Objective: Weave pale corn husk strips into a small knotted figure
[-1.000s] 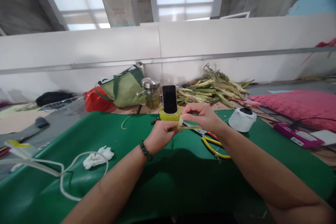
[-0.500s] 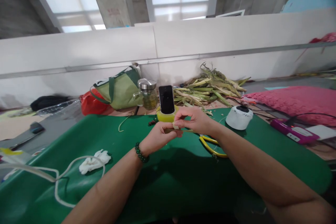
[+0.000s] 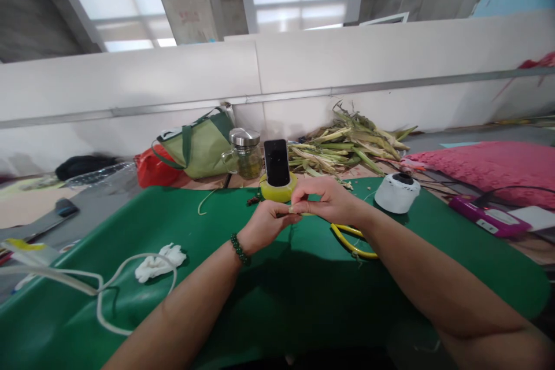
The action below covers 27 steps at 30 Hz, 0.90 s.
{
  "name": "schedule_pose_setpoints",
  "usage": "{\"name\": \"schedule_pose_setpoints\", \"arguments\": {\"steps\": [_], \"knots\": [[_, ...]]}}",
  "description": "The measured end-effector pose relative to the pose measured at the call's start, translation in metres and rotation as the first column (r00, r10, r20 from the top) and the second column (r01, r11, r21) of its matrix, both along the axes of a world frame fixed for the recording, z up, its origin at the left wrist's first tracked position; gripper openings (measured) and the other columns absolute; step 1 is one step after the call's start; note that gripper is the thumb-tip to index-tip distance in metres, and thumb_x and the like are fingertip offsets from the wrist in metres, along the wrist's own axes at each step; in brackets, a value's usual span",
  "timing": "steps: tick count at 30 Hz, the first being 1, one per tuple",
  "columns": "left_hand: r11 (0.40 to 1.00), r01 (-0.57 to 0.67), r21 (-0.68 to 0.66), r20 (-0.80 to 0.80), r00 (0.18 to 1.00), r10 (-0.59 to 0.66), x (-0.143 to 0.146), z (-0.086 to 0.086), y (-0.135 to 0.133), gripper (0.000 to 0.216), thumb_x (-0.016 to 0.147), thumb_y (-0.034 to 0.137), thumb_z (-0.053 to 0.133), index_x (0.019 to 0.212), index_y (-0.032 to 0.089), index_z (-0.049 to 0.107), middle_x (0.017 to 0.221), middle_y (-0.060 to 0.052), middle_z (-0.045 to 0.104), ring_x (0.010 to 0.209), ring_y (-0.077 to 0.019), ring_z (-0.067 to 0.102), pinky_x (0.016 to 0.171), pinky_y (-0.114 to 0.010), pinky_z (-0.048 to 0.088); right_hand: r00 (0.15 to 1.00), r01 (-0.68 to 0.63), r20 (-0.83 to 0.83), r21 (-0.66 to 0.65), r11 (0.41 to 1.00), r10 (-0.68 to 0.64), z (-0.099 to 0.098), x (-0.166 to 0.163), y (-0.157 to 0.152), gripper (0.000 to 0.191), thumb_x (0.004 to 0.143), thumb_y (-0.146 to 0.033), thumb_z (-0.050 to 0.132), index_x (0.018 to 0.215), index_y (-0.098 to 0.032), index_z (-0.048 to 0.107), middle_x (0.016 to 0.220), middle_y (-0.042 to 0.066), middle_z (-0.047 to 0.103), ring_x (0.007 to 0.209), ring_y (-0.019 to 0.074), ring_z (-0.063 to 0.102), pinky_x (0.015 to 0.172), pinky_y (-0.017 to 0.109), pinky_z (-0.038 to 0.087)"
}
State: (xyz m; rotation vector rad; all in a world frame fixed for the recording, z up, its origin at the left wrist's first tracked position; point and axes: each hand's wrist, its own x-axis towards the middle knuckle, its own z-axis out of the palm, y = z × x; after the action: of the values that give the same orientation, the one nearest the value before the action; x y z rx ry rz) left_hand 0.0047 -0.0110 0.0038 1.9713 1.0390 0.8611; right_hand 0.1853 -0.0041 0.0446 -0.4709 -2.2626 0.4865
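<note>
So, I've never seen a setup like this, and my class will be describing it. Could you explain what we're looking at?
There is no machine here: these are a person's own bare hands, seen from a camera worn on the head, looking forward and down. The left hand, below a green bead bracelet, and the right hand meet and pinch a thin pale strip, mostly hidden by the fingers.

On the green mat lie crumpled white tissue and a yellow-handled tool, partly covered by the right arm. A white spool stands to the right. Beyond the hands, a phone stands upright at a yellow roll.
</note>
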Motion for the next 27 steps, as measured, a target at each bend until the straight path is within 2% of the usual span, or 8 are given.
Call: {"name": "schedule_pose_setpoints", "arguments": {"steps": [4,7,11,17,19,23,25,27], "knots": [[0.982,0.091,-0.164,0.055,0.995,-0.083,-0.003,0.002,0.002,0.025,0.070,0.038,0.068,0.067,0.013,0.073,0.067,-0.005,0.069,0.066,-0.0160,0.059,0.064,-0.026,0.045,0.997,0.063,0.047,-0.080,0.995,-0.060,-0.001,-0.002,0.001,0.015,0.083,-0.024,0.058,0.071,-0.015,0.061,0.066,0.001,0.062,0.059,0.0096,0.053,0.056,0.020,0.039],[0.919,0.210,-0.335,0.153,0.974,-0.167,-0.007,0.006,0.002,0.033,0.066,0.045,0.072,0.078,0.013,0.073,0.084,-0.009,0.073,0.084,-0.0220,0.065,0.079,-0.032,0.047,0.995,0.082,0.063,-0.184,0.979,-0.071,-0.003,-0.004,0.004,0.013,0.084,-0.022,0.055,0.073,-0.015,0.059,0.062,-0.001,0.061,0.056,0.0095,0.055,0.055,0.019,0.040],[0.870,0.251,-0.424,0.200,0.963,-0.180,-0.010,0.009,0.001,0.043,0.065,0.052,0.072,0.081,0.012,0.071,0.087,-0.012,0.074,0.088,-0.0239,0.066,0.078,-0.031,0.047,0.992,0.102,0.086,-0.168,0.981,-0.088,-0.005,-0.003,0.008,0.013,0.083,-0.023,0.055,0.073,-0.015,0.058,0.065,0.000,0.061,0.058,0.0098,0.054,0.055,0.020,0.040],[0.862,0.228,-0.454,0.040,0.971,-0.236,-0.008,0.008,0.001,0.041,0.074,0.053,0.065,0.076,0.013,0.071,0.079,-0.010,0.073,0.075,-0.0178,0.066,0.051,-0.021,0.035,0.986,0.064,0.160,-0.121,0.991,-0.044,-0.006,-0.001,0.009,0.014,0.085,-0.024,0.054,0.076,-0.016,0.061,0.070,0.001,0.062,0.063,0.0099,0.053,0.058,0.020,0.040],[0.875,0.246,-0.417,0.015,0.964,-0.264,-0.007,0.007,0.001,0.038,0.073,0.050,0.065,0.071,0.013,0.072,0.071,-0.009,0.072,0.069,-0.0163,0.063,0.052,-0.022,0.036,0.987,0.032,0.163,-0.103,0.994,-0.015,-0.007,-0.003,0.005,0.016,0.086,-0.026,0.054,0.076,-0.015,0.062,0.071,0.001,0.062,0.063,0.0100,0.053,0.059,0.020,0.040],[0.885,0.293,-0.361,0.095,0.956,-0.278,-0.004,0.006,0.000,0.028,0.066,0.042,0.072,0.064,0.015,0.072,0.065,-0.006,0.071,0.065,-0.0162,0.061,0.062,-0.026,0.044,0.990,-0.024,0.133,-0.131,0.991,0.041,-0.006,-0.007,-0.003,0.019,0.087,-0.028,0.053,0.077,-0.015,0.063,0.069,0.001,0.063,0.061,0.0099,0.053,0.059,0.020,0.041],[0.909,0.249,-0.333,0.109,0.968,-0.225,-0.003,0.006,0.001,0.023,0.064,0.038,0.074,0.061,0.015,0.071,0.064,-0.005,0.071,0.065,-0.0161,0.061,0.063,-0.026,0.045,0.995,-0.011,0.098,-0.131,0.991,0.024,-0.005,-0.008,-0.004,0.017,0.086,-0.027,0.053,0.077,-0.015,0.063,0.072,0.001,0.064,0.064,0.0108,0.055,0.061,0.022,0.042],[0.937,0.138,-0.321,0.149,0.984,-0.094,-0.003,0.007,0.002,0.022,0.063,0.036,0.075,0.061,0.015,0.071,0.065,-0.005,0.071,0.065,-0.0155,0.061,0.059,-0.024,0.044,0.995,0.088,-0.045,-0.102,0.991,-0.093,-0.003,-0.006,-0.002,0.014,0.085,-0.026,0.053,0.081,-0.016,0.062,0.078,0.003,0.064,0.069,0.0123,0.056,0.064,0.023,0.043]]}}
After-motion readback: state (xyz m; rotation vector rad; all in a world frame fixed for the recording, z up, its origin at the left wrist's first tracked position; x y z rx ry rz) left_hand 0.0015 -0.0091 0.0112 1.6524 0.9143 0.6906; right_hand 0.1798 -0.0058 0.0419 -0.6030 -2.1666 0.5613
